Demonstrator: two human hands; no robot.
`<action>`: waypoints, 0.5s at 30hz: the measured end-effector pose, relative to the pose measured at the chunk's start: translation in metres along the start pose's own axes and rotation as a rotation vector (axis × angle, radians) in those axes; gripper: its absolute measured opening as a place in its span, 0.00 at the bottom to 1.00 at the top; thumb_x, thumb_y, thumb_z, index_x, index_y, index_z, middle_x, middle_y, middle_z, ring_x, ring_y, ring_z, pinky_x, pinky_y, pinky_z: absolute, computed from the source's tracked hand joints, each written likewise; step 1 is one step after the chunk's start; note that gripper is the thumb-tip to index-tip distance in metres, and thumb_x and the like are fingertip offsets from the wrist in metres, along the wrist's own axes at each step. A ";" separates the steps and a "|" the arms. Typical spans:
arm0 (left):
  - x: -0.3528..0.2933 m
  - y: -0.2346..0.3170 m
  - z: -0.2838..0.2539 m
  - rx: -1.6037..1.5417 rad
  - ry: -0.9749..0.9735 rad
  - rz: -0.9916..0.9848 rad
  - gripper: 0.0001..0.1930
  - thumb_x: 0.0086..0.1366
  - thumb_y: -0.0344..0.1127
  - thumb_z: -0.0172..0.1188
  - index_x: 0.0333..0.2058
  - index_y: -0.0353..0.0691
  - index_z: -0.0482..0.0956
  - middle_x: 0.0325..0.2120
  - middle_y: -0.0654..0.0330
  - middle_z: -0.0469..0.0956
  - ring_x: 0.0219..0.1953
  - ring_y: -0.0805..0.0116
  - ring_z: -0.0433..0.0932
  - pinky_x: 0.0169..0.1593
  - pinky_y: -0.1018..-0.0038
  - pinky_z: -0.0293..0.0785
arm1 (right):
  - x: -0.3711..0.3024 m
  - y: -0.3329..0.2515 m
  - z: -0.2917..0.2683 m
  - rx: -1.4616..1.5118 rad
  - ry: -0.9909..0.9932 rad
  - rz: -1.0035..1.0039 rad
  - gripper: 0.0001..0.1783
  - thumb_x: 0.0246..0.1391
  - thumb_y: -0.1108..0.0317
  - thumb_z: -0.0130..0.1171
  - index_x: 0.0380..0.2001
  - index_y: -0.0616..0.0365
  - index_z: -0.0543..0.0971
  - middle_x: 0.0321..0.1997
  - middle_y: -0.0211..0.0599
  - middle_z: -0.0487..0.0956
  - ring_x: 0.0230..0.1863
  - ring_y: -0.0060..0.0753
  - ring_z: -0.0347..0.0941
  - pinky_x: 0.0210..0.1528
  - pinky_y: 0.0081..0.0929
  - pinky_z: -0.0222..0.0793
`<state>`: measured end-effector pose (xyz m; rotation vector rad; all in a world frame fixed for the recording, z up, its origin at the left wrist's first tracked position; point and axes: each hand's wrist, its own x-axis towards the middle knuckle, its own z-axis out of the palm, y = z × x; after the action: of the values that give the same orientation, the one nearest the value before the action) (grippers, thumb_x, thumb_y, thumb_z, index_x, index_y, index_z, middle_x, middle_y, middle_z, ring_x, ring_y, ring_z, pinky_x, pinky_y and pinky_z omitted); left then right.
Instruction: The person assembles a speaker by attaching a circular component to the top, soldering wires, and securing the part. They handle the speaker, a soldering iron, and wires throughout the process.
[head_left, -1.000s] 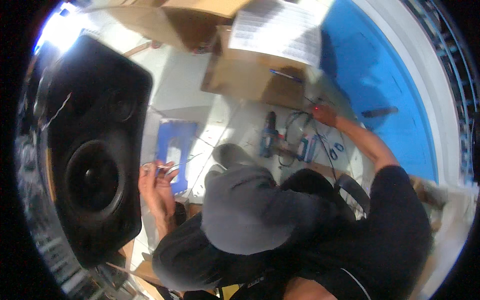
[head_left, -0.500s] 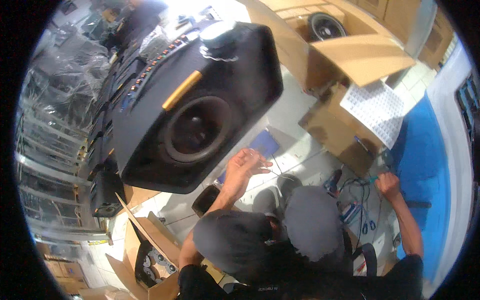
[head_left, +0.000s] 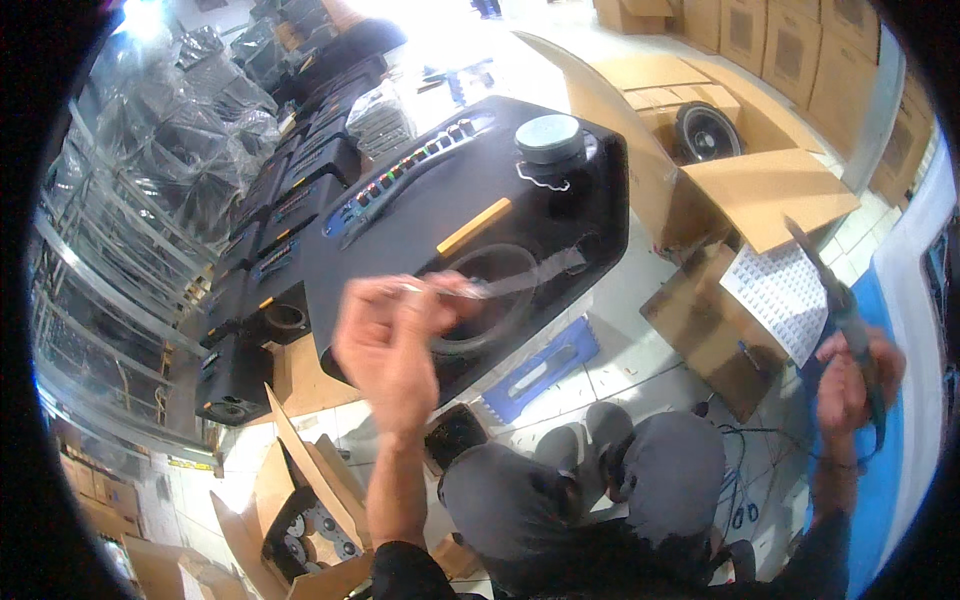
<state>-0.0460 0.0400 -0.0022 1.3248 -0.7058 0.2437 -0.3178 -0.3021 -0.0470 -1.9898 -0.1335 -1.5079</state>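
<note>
My left hand [head_left: 395, 335], blurred by motion, is raised over the near side of a large black speaker cabinet [head_left: 400, 220]. Its fingers are pinched together at a small pale thing that I cannot make out. A pale streak [head_left: 535, 272] runs from the fingertips across the cabinet's round speaker opening [head_left: 500, 325]. My right hand [head_left: 850, 380], at the far right, is closed around a long dark-green tool [head_left: 858, 340] with a narrow tapering end pointing up and away. The tool is blurred, so its kind is unclear.
On the cabinet are a round grey-green object [head_left: 550, 138], a yellow strip [head_left: 474, 228] and a row of knobs [head_left: 400, 172]. A carton holding a loudspeaker [head_left: 708, 132] stands at the far right. Below it, a printed sheet [head_left: 775, 300] lies on a box [head_left: 690, 320]. Cords [head_left: 745, 480] trail over the floor.
My left hand has risen and moved left, over the cabinet. My right hand has lifted the dark-green tool from beside the cords, moving right. The view has shifted, showing more of the background.
</note>
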 end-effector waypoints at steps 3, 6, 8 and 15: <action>0.037 0.021 -0.002 -0.063 0.177 0.078 0.06 0.71 0.26 0.56 0.41 0.29 0.72 0.40 0.41 0.82 0.39 0.57 0.85 0.47 0.66 0.84 | 0.051 -0.002 0.062 0.124 0.001 0.097 0.07 0.61 0.74 0.52 0.41 0.60 0.69 0.29 0.44 0.78 0.25 0.34 0.73 0.28 0.32 0.73; 0.064 0.019 0.006 -0.065 0.191 -0.015 0.07 0.71 0.27 0.57 0.41 0.28 0.72 0.40 0.42 0.83 0.40 0.58 0.85 0.49 0.68 0.83 | 0.083 -0.005 0.124 0.256 0.043 0.329 0.05 0.62 0.74 0.56 0.36 0.64 0.71 0.25 0.41 0.78 0.22 0.29 0.76 0.24 0.25 0.74; 0.069 0.013 0.012 -0.070 0.184 -0.064 0.07 0.71 0.27 0.57 0.41 0.27 0.72 0.39 0.43 0.83 0.40 0.59 0.85 0.49 0.69 0.83 | 0.099 -0.004 0.153 0.283 -0.018 0.374 0.07 0.61 0.74 0.59 0.33 0.64 0.72 0.24 0.43 0.78 0.22 0.29 0.77 0.24 0.26 0.75; 0.075 -0.015 0.017 -0.084 0.231 -0.033 0.06 0.70 0.27 0.59 0.40 0.29 0.75 0.39 0.42 0.82 0.38 0.57 0.86 0.46 0.65 0.85 | 0.154 0.014 0.150 0.259 0.310 0.039 0.13 0.65 0.65 0.55 0.27 0.59 0.73 0.23 0.38 0.75 0.18 0.27 0.69 0.20 0.25 0.65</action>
<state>0.0139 0.0039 0.0318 1.2041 -0.4942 0.3311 -0.1339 -0.2768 0.0635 -1.5311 -0.1503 -1.6606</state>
